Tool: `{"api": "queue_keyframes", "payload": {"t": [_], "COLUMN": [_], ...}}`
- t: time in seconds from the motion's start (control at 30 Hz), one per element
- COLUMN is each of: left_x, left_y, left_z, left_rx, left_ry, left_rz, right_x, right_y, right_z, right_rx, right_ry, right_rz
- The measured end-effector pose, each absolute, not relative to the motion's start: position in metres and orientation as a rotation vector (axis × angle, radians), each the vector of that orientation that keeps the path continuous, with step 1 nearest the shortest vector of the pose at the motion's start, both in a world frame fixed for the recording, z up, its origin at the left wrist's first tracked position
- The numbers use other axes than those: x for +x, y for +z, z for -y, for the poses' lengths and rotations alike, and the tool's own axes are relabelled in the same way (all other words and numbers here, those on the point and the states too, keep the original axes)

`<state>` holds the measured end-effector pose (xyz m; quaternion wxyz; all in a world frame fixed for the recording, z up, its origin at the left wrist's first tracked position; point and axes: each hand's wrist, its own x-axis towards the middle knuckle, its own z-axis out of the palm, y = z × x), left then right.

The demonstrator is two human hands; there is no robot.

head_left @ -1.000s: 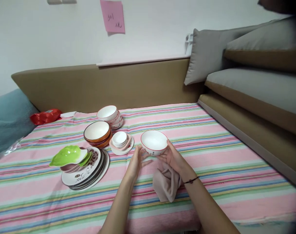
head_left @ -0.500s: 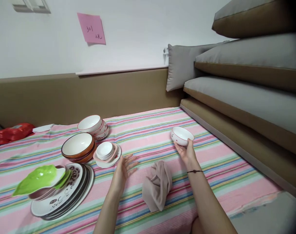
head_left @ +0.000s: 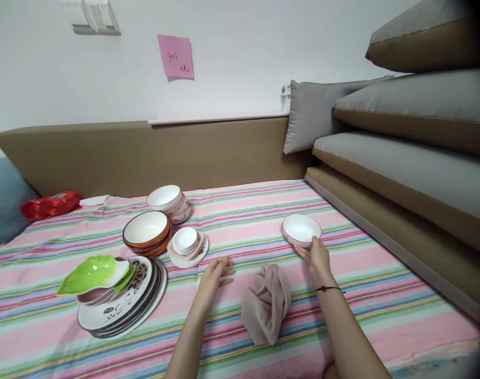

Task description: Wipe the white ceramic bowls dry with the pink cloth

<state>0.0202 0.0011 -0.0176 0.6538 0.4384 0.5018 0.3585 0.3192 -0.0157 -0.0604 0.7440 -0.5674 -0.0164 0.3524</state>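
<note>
A small white bowl [head_left: 301, 230] with a red rim stands on the striped cloth [head_left: 256, 210] to the right. My right hand [head_left: 317, 258] rests just behind it, fingertips touching its near edge, fingers loosely apart. My left hand [head_left: 213, 273] lies flat on the cloth with its fingers stretched out and holds nothing. A crumpled beige rag [head_left: 267, 303] lies between my two forearms.
At the left are a stack of plates [head_left: 125, 302] with a green leaf-shaped dish [head_left: 92, 272] on top, a brown bowl [head_left: 146, 231], stacked small saucers [head_left: 187, 242] and stacked white bowls [head_left: 167, 200]. Sofa cushions [head_left: 401, 152] rise along the right. A red bag [head_left: 50, 204] lies far left.
My right hand carried the white bowl from the middle to the right and set it down on the cloth. My left hand came down flat on the cloth.
</note>
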Motion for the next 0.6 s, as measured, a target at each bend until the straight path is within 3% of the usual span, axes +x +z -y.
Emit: {"api": "queue_keyframes", "payload": {"t": [0.23,0.6], "left_x": [0.025,0.029], "left_y": [-0.022,-0.024], "left_z": [0.011,0.022], "left_rx": [1.300,1.410], "left_ry": [0.685,0.607], "left_rz": [-1.178,-1.198], "right_x": [0.319,0.323], "right_y": [-0.070,-0.053], "right_z": [0.012,-0.100], "right_rx": [-1.233,-1.131], "right_ry": [0.832,1.030], "right_rz": [0.080,0.140]}}
